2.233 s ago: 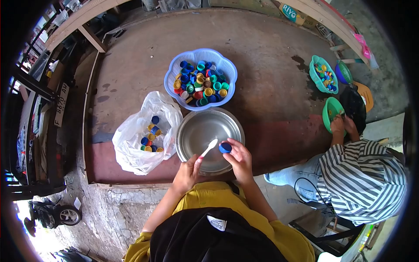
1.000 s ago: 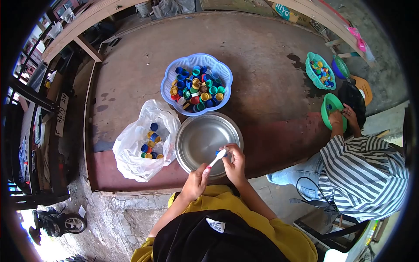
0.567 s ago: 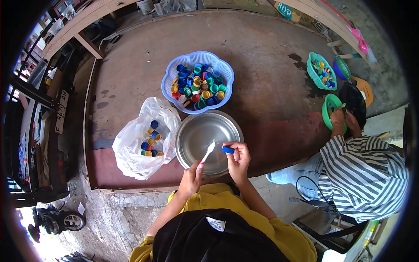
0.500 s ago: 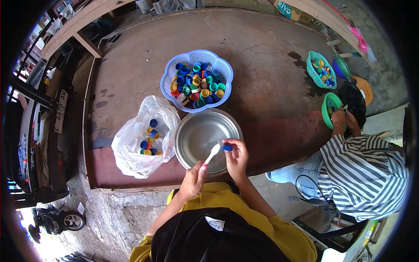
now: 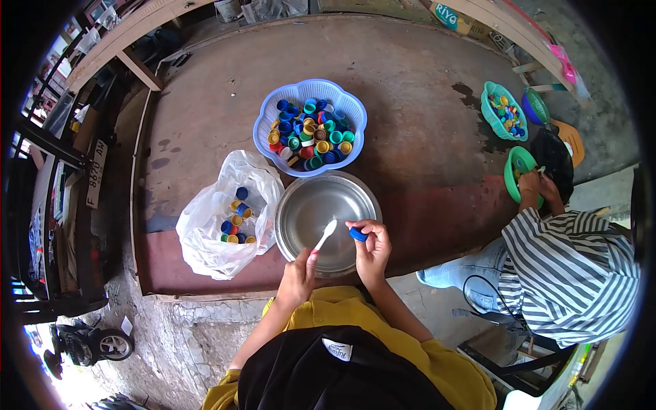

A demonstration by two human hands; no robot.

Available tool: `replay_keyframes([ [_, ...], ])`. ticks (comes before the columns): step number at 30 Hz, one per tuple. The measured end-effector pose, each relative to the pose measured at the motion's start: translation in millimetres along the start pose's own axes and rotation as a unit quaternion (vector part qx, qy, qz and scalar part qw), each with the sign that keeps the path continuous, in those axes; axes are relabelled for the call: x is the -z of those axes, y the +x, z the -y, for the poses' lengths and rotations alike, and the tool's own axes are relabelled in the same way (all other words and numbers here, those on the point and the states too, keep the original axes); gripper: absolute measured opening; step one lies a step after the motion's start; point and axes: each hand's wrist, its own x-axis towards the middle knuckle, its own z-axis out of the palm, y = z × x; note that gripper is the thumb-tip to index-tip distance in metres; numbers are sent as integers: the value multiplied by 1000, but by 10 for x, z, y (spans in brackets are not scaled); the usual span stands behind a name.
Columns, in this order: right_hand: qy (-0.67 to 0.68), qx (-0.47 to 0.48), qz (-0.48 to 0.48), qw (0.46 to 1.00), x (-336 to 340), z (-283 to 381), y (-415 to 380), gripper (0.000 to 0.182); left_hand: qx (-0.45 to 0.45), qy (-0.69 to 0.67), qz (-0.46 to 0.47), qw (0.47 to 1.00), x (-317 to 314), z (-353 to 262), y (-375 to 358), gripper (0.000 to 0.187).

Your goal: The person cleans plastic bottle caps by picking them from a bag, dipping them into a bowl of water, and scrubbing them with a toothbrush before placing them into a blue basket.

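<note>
A white toothbrush (image 5: 326,234) is gripped by its handle in my left hand (image 5: 297,281), its head pointing up and away over the metal bowl (image 5: 292,198). My right hand (image 5: 372,251) pinches a blue bottle cap (image 5: 357,234) above the bowl's right side. Brush and cap are apart. Just beyond the bowl stands a blue-violet plastic basket (image 5: 309,91) filled with caps in blue, green, yellow and red. To the left, an open clear plastic bag (image 5: 205,229) holds several more caps.
At the right, a person in a striped shirt (image 5: 570,266) works with both hands over a green basin (image 5: 514,164). A turquoise basket (image 5: 488,109) of caps stands beyond it, near a black plastic bag (image 5: 552,160). The worn wooden table (image 5: 424,89) has wet patches.
The toothbrush head has moved down and left, away from the cap. In my right fingers the blue cap has turned and sits slightly lower.
</note>
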Motion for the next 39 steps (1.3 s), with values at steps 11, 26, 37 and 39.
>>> replay_keyframes([
  [11,-41,-8,27,999,6,9,-50,17,-143,26,23,989,25,-112,-118,23],
  [26,1,-13,32,999,-79,134,41,15,-128,40,11,991,-15,-93,-73,21],
  [37,-26,23,16,999,-20,68,35,16,-49,-12,-27,998,6,65,-10,24],
  [39,-13,31,50,998,28,67,10,21,-54,-26,-29,998,18,84,-31,25],
])
